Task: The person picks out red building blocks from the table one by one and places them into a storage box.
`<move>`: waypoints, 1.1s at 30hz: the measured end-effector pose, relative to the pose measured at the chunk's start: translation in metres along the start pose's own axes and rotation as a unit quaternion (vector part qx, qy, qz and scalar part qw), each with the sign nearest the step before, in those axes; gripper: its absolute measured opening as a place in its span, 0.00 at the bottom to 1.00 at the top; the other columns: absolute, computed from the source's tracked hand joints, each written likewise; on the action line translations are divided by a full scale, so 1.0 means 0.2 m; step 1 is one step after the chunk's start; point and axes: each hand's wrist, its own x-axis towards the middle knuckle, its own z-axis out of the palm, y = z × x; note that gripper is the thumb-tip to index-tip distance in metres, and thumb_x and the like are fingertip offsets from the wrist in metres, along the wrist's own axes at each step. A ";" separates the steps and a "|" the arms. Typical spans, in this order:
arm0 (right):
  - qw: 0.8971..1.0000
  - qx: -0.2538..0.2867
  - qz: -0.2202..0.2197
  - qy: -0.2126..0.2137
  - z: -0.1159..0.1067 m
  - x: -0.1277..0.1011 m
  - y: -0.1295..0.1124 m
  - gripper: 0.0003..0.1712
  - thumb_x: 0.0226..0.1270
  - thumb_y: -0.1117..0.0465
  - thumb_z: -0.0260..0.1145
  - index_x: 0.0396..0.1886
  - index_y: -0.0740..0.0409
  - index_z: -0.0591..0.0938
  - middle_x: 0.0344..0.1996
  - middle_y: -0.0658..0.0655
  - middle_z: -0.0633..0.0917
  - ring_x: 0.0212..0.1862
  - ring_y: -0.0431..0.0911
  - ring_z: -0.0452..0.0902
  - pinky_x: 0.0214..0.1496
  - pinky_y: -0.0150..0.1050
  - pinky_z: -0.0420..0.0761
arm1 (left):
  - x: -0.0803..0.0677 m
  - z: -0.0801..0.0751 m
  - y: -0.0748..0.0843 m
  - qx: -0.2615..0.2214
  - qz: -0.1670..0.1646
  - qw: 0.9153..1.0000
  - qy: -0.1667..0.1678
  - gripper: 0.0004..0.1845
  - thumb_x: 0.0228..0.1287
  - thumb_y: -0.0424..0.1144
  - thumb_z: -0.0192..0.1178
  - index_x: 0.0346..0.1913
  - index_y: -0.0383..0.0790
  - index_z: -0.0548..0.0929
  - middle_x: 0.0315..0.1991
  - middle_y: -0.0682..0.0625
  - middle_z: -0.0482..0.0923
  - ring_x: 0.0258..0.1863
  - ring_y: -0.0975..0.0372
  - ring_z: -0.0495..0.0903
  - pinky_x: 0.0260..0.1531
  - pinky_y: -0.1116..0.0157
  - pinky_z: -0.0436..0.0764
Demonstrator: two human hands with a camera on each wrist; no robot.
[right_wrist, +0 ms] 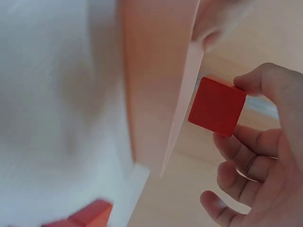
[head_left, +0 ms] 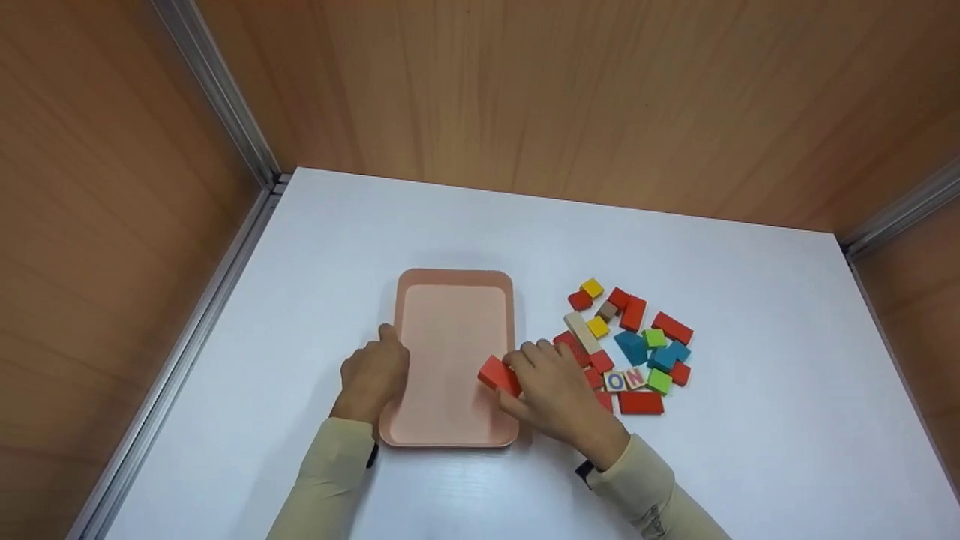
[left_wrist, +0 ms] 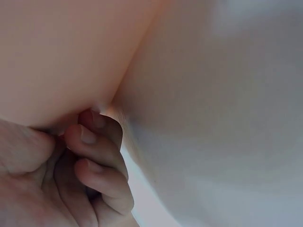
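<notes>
A pink rectangular tray (head_left: 454, 345) lies on the white table. My left hand (head_left: 373, 376) grips its left side, and the left wrist view shows curled fingers (left_wrist: 102, 182) at the tray's edge. Over the tray's right rim, my right hand (head_left: 556, 394) pinches a red block (head_left: 495, 375) between thumb and fingers. In the right wrist view the block's square end (right_wrist: 217, 106) faces the camera, above the level of the tray's side wall (right_wrist: 154, 90). Nothing lies on the visible tray floor.
Right of the tray is a loose group of blocks: several red ones (head_left: 641, 403), yellow (head_left: 592, 288), green (head_left: 659, 381) and blue ones (head_left: 631, 347), plus letter blocks (head_left: 615, 381). My right forearm partly covers the group's near left side. Wooden panels (head_left: 525, 97) enclose the table.
</notes>
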 end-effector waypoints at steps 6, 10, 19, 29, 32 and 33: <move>0.999 0.012 -0.040 -0.002 0.05 -0.01 -0.08 0.24 0.60 0.45 0.71 0.49 0.54 0.80 0.37 0.51 0.80 0.41 0.45 0.73 0.49 0.48 0.75 | 0.01 0.00 0.01 0.013 -0.004 1.000 -0.006 0.08 0.79 0.34 0.42 0.50 0.31 0.66 0.24 0.41 0.75 0.21 0.52 0.78 0.22 0.54 0.76; 0.999 0.012 -0.051 -0.008 0.08 -0.02 -0.10 0.23 0.61 0.45 0.70 0.49 0.54 0.80 0.39 0.51 0.81 0.42 0.45 0.74 0.50 0.47 0.75 | 0.02 0.00 0.01 0.019 -0.012 1.000 -0.010 0.10 0.79 0.34 0.41 0.52 0.30 0.66 0.26 0.39 0.76 0.22 0.51 0.78 0.24 0.53 0.76; 0.997 0.012 -0.060 -0.055 0.16 -0.04 -0.13 0.24 0.65 0.41 0.66 0.51 0.52 0.81 0.41 0.51 0.81 0.44 0.46 0.73 0.53 0.50 0.72 | 0.02 0.00 0.00 0.018 -0.012 1.000 -0.014 0.15 0.78 0.33 0.42 0.59 0.26 0.64 0.28 0.38 0.77 0.24 0.50 0.79 0.27 0.51 0.77; 0.994 0.022 -0.044 -0.097 0.17 -0.05 -0.13 0.26 0.63 0.40 0.68 0.53 0.52 0.82 0.43 0.51 0.81 0.46 0.46 0.73 0.54 0.50 0.72 | 0.02 0.00 0.00 0.002 -0.015 1.000 -0.014 0.11 0.79 0.35 0.40 0.53 0.30 0.66 0.25 0.41 0.75 0.22 0.51 0.78 0.25 0.53 0.75; 0.994 0.030 -0.031 -0.105 0.17 -0.04 -0.14 0.27 0.62 0.40 0.71 0.53 0.52 0.82 0.42 0.51 0.81 0.45 0.46 0.73 0.52 0.49 0.72 | 0.01 -0.01 -0.01 -0.006 -0.018 1.000 -0.015 0.12 0.79 0.37 0.38 0.52 0.31 0.66 0.25 0.42 0.75 0.23 0.51 0.78 0.25 0.54 0.75; 0.993 0.031 -0.028 -0.106 0.17 -0.04 -0.14 0.27 0.61 0.40 0.71 0.53 0.52 0.82 0.42 0.51 0.81 0.45 0.46 0.73 0.52 0.49 0.73 | 0.01 -0.01 -0.01 -0.008 -0.018 1.000 -0.015 0.12 0.79 0.37 0.38 0.52 0.32 0.66 0.25 0.42 0.75 0.23 0.51 0.78 0.25 0.54 0.75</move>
